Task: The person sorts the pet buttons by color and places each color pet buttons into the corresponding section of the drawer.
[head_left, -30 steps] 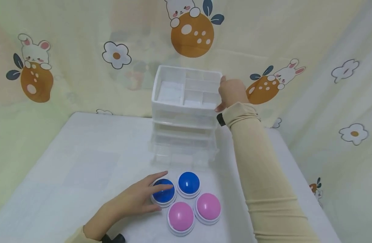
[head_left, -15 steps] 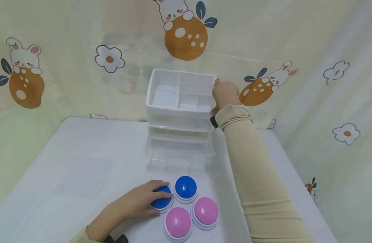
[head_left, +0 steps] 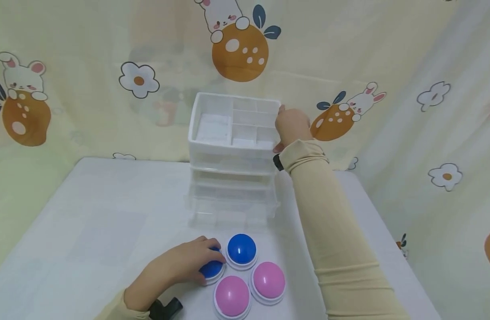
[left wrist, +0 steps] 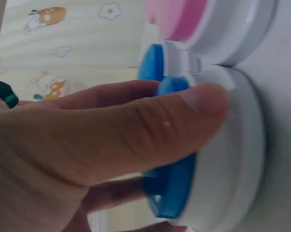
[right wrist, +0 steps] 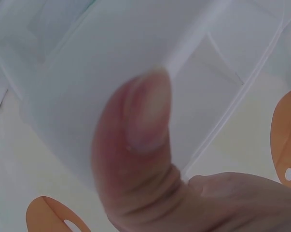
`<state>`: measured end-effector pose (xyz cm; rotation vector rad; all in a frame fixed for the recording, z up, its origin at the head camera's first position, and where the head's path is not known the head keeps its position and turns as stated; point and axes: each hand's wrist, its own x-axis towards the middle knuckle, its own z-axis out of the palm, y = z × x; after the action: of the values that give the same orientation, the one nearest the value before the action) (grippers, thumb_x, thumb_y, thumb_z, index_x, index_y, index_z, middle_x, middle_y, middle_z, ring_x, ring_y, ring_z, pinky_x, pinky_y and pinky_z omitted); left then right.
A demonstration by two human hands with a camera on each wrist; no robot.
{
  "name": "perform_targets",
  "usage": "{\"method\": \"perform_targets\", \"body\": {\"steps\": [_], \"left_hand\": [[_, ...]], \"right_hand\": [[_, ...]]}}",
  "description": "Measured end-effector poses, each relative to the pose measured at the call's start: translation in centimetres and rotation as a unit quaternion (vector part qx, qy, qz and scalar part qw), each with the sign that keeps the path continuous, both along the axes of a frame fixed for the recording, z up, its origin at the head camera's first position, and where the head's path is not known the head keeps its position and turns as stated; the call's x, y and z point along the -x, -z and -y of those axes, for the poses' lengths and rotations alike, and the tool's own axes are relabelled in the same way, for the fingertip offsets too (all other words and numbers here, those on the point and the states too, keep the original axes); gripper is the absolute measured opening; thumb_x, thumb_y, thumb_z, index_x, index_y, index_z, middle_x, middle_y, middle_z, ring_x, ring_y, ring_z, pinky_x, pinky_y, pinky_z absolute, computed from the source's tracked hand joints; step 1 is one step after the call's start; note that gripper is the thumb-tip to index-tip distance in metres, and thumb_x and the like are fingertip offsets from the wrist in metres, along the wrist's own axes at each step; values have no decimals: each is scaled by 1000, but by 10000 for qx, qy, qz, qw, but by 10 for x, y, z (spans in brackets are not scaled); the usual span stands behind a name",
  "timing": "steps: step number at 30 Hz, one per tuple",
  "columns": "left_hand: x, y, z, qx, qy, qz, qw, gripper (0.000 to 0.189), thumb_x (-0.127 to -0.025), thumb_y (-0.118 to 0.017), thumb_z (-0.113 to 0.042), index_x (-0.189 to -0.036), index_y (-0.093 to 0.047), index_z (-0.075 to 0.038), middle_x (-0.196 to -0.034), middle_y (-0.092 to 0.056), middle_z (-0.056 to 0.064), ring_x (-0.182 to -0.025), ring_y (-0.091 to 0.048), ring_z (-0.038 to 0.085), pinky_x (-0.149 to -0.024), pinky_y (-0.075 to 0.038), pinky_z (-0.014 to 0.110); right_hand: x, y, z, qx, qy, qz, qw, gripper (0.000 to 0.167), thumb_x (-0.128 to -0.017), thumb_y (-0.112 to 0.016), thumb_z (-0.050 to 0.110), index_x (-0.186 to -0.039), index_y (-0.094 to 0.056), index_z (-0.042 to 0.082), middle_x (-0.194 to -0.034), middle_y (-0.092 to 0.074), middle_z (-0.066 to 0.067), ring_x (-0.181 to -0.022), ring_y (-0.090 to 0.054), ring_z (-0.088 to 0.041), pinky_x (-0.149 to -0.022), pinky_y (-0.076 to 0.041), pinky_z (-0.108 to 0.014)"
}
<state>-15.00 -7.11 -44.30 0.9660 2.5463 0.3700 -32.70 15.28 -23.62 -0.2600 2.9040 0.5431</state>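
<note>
My left hand (head_left: 189, 263) grips the nearer-left blue dome button (head_left: 211, 269) by its sides, partly covering it. In the left wrist view the thumb lies along its white base (left wrist: 222, 159). A second blue dome button (head_left: 242, 249) stands beside it, with two pink dome buttons (head_left: 231, 296) nearer the front and right. At the back, my right hand (head_left: 293, 126) holds the right side of a white drawer organizer (head_left: 233, 151). Its thumb (right wrist: 140, 130) lies against the translucent wall in the right wrist view; the other fingers are mostly hidden.
The organizer's top has several open compartments, and a lower clear drawer (head_left: 233, 211) sticks out towards the buttons. A white-covered table (head_left: 101, 213) carries everything. Behind it hangs a printed curtain (head_left: 169, 49). The right sleeve (head_left: 333, 231) reaches along the table's right side.
The left fingers, spread over the blue button before, have curled down around its sides. The right hand keeps its hold on the organizer. The whole head view has shifted slightly.
</note>
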Motion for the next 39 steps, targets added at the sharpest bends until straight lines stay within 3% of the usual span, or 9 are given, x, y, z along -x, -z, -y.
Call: {"method": "perform_targets", "body": {"steps": [11, 21, 25, 27, 29, 32, 35, 37, 39], "left_hand": [[1, -22, 7, -194, -179, -121, 9996, 52, -69, -85, -19, -117, -67, -25, -124, -58, 4, -113, -54, 24, -92, -53, 42], [5, -56, 17, -709, -474, -806, 9931, 55, -72, -83, -24, -123, -61, -28, -132, -52, 4, -121, -51, 27, -86, -55, 45], [8, -73, 21, -1137, -510, -1187, 9851, 56, -73, -82, -25, -124, -60, -27, -135, -50, 7, -123, -50, 29, -87, -55, 45], [11, -78, 22, -1561, -558, -1638, 9725, 58, -72, -83, -24, -125, -59, -26, -136, -49, 8, -124, -50, 30, -89, -54, 44], [16, -79, 20, -2104, -696, -2237, 9491, 60, -71, -84, -23, -126, -58, -25, -137, -48, 9, -125, -49, 31, -90, -53, 44], [28, -76, 13, -3053, -1088, -3171, 8913, 62, -69, -85, -18, -125, -58, -20, -138, -45, 12, -126, -47, 33, -91, -52, 46], [43, -67, 5, -3692, -1544, -3739, 8367, 63, -68, -86, -14, -124, -57, -15, -138, -44, 15, -129, -46, 35, -90, -51, 49], [51, -61, 1, -3835, -1769, -3862, 8201, 62, -68, -85, -13, -124, -57, -14, -139, -43, 15, -130, -44, 35, -90, -51, 50], [59, -53, 0, -3743, -1918, -3859, 8211, 62, -69, -85, -14, -125, -57, -15, -140, -43, 14, -131, -44, 35, -91, -51, 49]], "right_hand": [[-4, -2, -2, 164, 38, -50, 9998, 111, -75, -80, 37, -147, -11, -12, -127, -55, -28, -107, -57, -36, -77, -56, -44], [-1, -3, -5, -24, 32, 5, 10000, 111, -76, -78, 40, -146, -10, -13, -123, -57, -28, -102, -57, -34, -77, -56, -41], [-2, -3, -6, -3, 36, -25, 10000, 111, -75, -79, 39, -146, -11, -13, -122, -57, -28, -102, -57, -34, -77, -56, -41], [-2, -3, -6, 35, 44, -14, 10000, 111, -75, -79, 38, -146, -10, -13, -123, -57, -28, -102, -57, -34, -77, -56, -42], [-2, -3, -6, 69, 68, 9, 10000, 111, -76, -79, 37, -146, -10, -13, -125, -55, -29, -103, -56, -34, -79, -55, -42], [-2, -3, -5, 142, 78, 2, 9999, 111, -75, -80, 35, -146, -10, -13, -127, -54, -30, -106, -56, -36, -80, -55, -43], [-3, -2, -4, 132, 13, -86, 9999, 111, -74, -81, 35, -146, -11, -14, -127, -54, -29, -107, -56, -36, -82, -55, -44], [-4, -1, -3, 103, -82, -156, 9998, 110, -75, -80, 36, -145, -12, -14, -125, -56, -29, -107, -56, -36, -82, -55, -44], [-5, 2, -2, 98, -169, -218, 9996, 110, -75, -80, 37, -145, -13, -14, -122, -58, -28, -105, -57, -35, -83, -54, -43]]}}
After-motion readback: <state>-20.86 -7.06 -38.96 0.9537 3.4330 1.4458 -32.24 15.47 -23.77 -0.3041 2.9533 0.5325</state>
